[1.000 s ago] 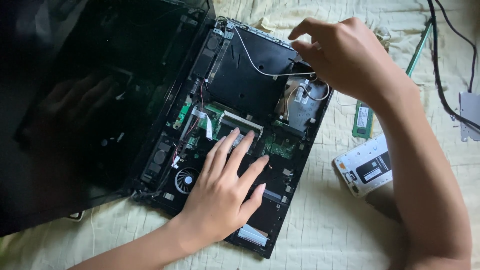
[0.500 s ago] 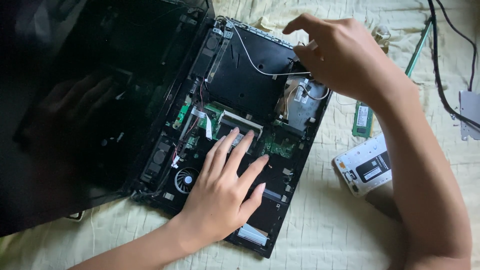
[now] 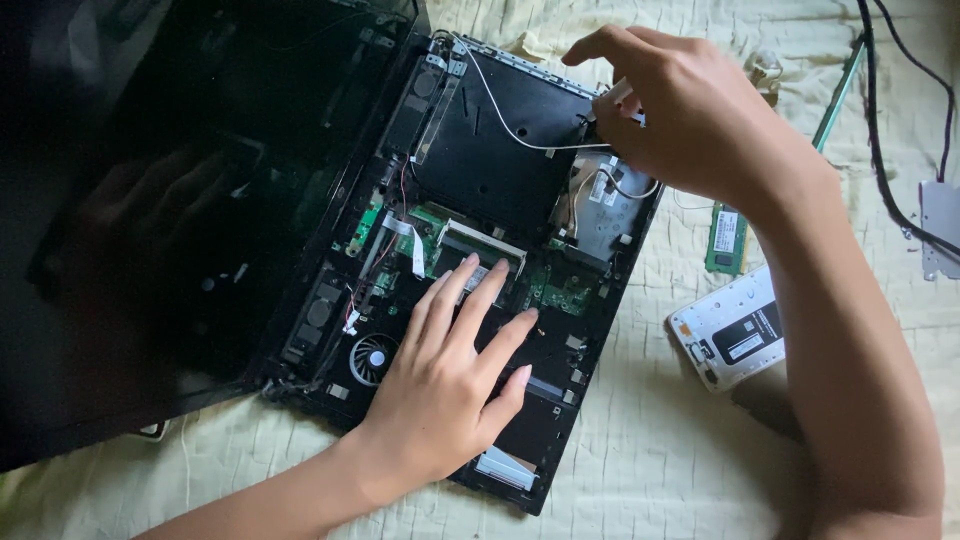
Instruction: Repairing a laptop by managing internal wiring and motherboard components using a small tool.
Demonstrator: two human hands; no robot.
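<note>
An opened black laptop base (image 3: 500, 170) lies on a pale yellow quilt, its green circuit board (image 3: 560, 290), round fan (image 3: 372, 358) and wiring exposed. My left hand (image 3: 450, 385) rests flat on the board area, fingers spread, pressing the base down. My right hand (image 3: 690, 110) hovers over the base's far right corner, its fingers pinched on a small pale part where a white cable (image 3: 510, 125) ends. What exactly it pinches is partly hidden by the fingers. The dark glossy laptop screen (image 3: 150, 220) lies folded out to the left.
A green memory stick (image 3: 727, 240) and a white rectangular drive-like unit (image 3: 735, 330) lie on the quilt (image 3: 680, 470) to the right of the laptop. Black cables (image 3: 890, 130) run across the upper right, beside a grey metal bracket (image 3: 940, 225) and a thin green strip (image 3: 840, 90).
My right hand has shifted slightly left and up over the far corner, fingers tightening on the small part. The left hand has stayed put.
</note>
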